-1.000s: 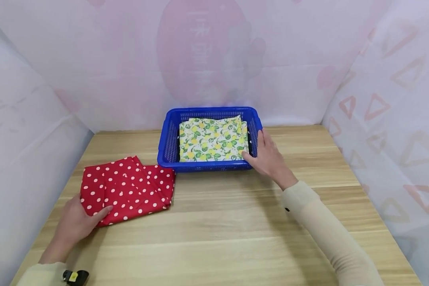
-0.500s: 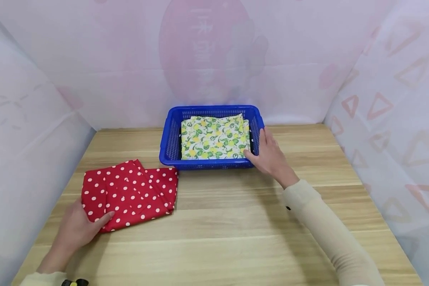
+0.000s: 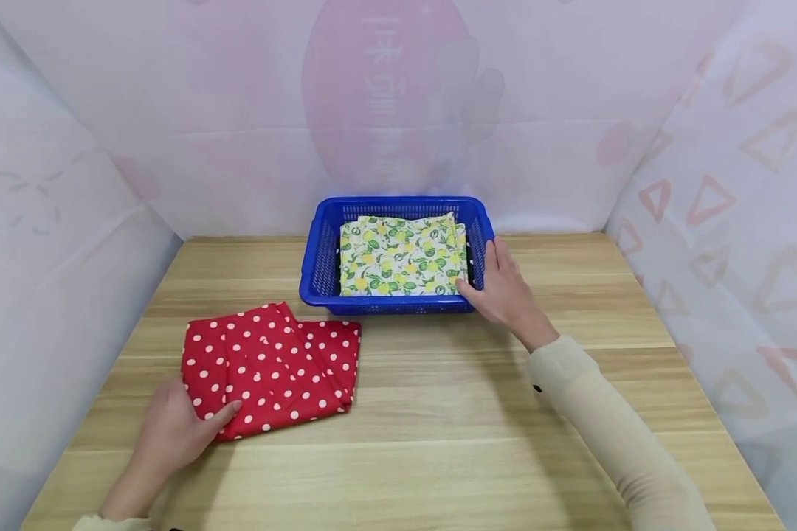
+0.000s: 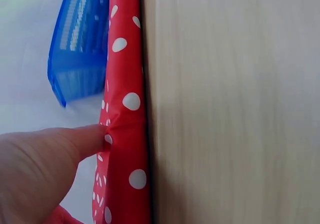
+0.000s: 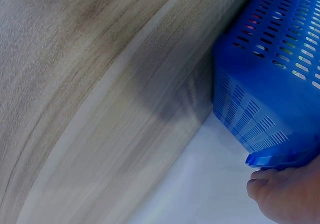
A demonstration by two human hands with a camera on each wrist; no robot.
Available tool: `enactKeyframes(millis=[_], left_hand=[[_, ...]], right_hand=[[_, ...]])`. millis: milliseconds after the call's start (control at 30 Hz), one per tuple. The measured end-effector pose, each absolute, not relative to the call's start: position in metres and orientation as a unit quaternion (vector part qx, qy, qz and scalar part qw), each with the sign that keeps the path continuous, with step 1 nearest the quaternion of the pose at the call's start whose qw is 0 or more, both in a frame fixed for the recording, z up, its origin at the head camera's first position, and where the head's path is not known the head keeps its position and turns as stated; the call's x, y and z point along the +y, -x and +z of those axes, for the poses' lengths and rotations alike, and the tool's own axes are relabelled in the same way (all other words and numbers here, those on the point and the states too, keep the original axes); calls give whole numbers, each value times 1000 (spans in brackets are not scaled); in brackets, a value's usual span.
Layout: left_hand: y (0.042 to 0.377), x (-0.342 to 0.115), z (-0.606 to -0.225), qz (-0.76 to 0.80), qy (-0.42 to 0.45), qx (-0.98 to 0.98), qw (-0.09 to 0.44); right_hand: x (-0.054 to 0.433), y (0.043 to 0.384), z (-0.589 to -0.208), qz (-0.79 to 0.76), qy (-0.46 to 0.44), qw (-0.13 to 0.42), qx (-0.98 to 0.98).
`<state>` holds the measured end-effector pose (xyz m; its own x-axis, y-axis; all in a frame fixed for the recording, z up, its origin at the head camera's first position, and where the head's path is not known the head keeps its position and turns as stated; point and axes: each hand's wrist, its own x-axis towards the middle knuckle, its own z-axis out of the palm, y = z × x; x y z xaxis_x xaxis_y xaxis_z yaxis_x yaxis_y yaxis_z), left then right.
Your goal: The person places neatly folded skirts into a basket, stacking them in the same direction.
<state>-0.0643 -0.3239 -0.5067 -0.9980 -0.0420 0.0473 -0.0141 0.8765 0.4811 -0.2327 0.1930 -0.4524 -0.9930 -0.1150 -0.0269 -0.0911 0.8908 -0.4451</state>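
My left hand (image 3: 176, 424) grips the left edge of a folded red cloth with white polka dots (image 3: 272, 369), thumb on top and the other fingers hidden under it. In the left wrist view, the thumb presses into the dotted cloth (image 4: 127, 103) near its folded edge. Toward the back, a blue plastic basket (image 3: 398, 303) holds a folded white cloth with a lemon-and-leaf print (image 3: 401, 254). My right hand (image 3: 505, 291) holds the basket by its right rim near the front corner, thumb on the inner side. Fingertips show at the rim in the right wrist view.
A dark cloth with white dots (image 3: 470, 258) peeks out beneath the lemon cloth. The wooden table (image 3: 438, 420) is bounded by a pale printed curtain (image 3: 239, 147) at the back and similar sheets on both sides. The red cloth lies left of and in front of the basket.
My left hand has shifted the red dotted cloth to the right and a little toward me, away from the basket's front edge. The right hand keeps its place on the basket.
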Motion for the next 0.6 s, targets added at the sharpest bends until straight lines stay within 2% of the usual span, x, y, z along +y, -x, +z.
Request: enactKeyframes(millis=[233, 600], left_hand=[[56, -285, -498, -197, -81, -977, -32], [42, -232, -489, -154, -81, -982, -68]], right_hand=[[194, 233, -451, -227, 55, 29, 972], [194, 233, -452, -226, 61, 30, 972]])
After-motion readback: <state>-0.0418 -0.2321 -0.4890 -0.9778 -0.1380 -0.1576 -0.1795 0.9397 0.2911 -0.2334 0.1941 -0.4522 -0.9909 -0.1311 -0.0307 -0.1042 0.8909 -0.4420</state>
